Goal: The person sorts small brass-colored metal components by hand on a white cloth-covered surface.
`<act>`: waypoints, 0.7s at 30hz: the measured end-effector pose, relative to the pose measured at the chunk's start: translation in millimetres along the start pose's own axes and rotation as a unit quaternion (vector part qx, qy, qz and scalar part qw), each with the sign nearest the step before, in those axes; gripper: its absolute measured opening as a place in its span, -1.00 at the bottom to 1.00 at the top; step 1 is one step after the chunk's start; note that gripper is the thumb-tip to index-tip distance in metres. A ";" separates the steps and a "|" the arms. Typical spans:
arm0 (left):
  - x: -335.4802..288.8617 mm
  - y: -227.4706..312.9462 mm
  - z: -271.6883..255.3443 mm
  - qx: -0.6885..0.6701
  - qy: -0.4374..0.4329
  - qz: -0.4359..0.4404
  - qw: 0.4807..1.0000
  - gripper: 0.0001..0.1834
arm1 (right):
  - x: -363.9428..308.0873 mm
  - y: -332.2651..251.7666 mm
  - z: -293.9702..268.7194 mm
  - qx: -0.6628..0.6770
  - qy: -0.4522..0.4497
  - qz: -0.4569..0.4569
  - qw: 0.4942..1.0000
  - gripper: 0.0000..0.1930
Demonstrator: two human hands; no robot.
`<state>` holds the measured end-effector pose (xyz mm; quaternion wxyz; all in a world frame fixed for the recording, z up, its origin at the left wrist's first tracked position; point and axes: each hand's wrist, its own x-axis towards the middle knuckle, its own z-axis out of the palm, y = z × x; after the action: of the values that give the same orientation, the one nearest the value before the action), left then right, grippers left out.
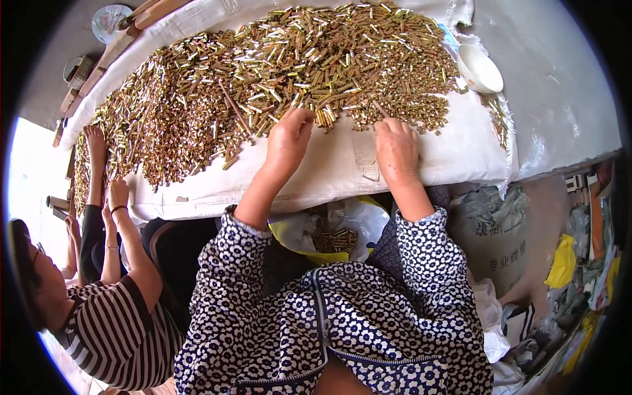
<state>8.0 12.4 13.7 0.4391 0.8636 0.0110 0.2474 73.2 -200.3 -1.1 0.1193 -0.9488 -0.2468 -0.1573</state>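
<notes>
A wide heap of small gold metal pieces (289,59), short tubes and little bead-like bits, lies on a white cloth (342,155). My left hand (288,139) is at the heap's near edge, its fingers curled together in a pinch; what they hold, if anything, is hidden. Just right of its fingertips stands a short row of gold tubes (325,118). My right hand (397,148) rests on the cloth, closed around a thin brown stick (380,107) whose tip points into the small bits. Another brown stick (235,107) lies slanted across the heap to the left.
Below the table edge, an opened bag (299,237) with a yellow rim holds more gold tubes (336,241). A white bowl (480,68) stands at the right end. To the left, a co-worker in a striped shirt (118,322) reaches to the heap. Sacks and plastic (500,224) lie right.
</notes>
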 end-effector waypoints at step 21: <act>78.5 -13.8 31.1 0.320 -0.093 0.062 0.941 -0.68 | -25.4 -1.7 4.3 0.098 0.128 -0.015 0.987 -0.83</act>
<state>93.2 16.0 20.6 0.1223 0.9767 -0.0049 0.1760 52.3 -208.5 -13.9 0.2401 -0.9006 -0.2581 -0.2542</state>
